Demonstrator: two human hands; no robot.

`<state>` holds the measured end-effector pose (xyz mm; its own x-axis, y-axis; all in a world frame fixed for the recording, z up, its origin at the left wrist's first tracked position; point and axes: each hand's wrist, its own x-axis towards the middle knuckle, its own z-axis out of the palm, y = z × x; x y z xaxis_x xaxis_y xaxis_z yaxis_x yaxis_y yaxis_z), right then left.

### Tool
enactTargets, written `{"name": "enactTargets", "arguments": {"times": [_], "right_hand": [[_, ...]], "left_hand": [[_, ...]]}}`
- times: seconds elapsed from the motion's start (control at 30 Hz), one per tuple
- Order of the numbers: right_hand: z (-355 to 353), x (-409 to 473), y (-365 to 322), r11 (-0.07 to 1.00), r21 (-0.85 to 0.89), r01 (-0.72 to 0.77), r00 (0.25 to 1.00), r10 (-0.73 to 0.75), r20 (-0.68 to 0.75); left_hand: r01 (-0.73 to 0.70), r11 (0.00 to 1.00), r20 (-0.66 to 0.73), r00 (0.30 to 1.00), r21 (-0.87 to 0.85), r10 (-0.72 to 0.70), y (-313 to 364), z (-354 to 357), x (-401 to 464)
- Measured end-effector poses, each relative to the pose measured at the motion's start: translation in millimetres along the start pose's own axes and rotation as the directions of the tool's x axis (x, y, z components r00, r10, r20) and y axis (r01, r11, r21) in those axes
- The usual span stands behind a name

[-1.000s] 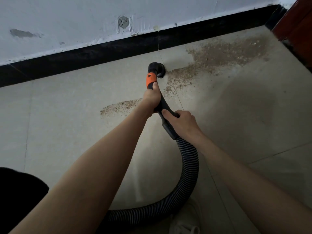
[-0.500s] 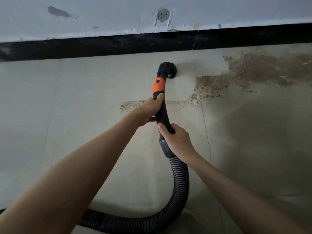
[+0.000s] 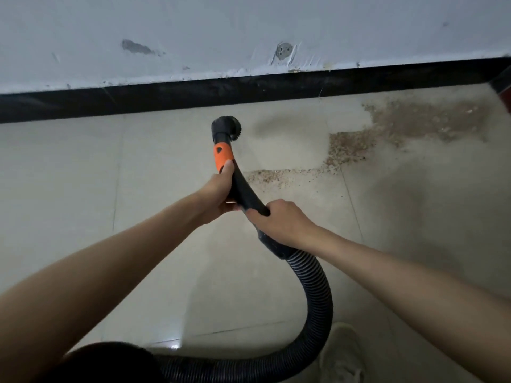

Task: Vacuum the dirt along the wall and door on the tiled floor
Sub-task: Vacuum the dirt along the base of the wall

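Dirt point(image 3: 414, 125), a brown granular patch, lies on the pale tiled floor point(image 3: 83, 189) at the upper right, close to the black baseboard point(image 3: 166, 98) that runs along the foot of the scuffed white wall point(image 3: 221, 29). A thinner trail of the same grit runs left from the patch toward the middle of the view. Two bare arms reach forward from the bottom edge and hold a black vacuum wand point(image 3: 243, 189). The left hand point(image 3: 218, 192) grips the wand just below its orange collar point(image 3: 222, 157), fingers curled round it and the thumb lying up along the orange. The right hand point(image 3: 279, 222) grips the wand lower down, fingers wrapped over the top. The round black nozzle point(image 3: 226, 129) sits on bare tile near the baseboard, well left of the dirt patch. A ribbed black hose point(image 3: 318, 294) loops from the wand down and away to the lower left. A light-coloured shoe point(image 3: 343, 352) shows at the bottom, beside the hose.
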<state>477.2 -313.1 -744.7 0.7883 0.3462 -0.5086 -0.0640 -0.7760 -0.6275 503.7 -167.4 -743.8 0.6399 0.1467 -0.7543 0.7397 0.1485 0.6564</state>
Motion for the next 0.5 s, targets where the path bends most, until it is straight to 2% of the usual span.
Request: {"name": "enactTargets", "arguments": {"times": [0.17, 0.37, 0.5], "right_hand": [[21.3, -38.5, 6.6, 0.995, -0.099, 0.011, 0.999, -0.016, -0.051], [66.5, -55.9, 29.5, 0.99, -0.132, 0.05, 0.998, -0.055, -0.028], [92.0, -63.9, 38.8, 0.966, -0.232, 0.118, 0.993, -0.112, 0.039]], "left_hand": [[-0.02, 0.996, 0.101, 0.994, -0.086, 0.029, -26.3, -5.0, -23.7], [0.004, 0.997, -0.004, 1.0, -0.083, -0.004, -89.5, -9.9, -24.9], [0.043, 0.996, -0.022, 0.999, -0.073, -0.045, -120.8, -28.1, -32.4]]}}
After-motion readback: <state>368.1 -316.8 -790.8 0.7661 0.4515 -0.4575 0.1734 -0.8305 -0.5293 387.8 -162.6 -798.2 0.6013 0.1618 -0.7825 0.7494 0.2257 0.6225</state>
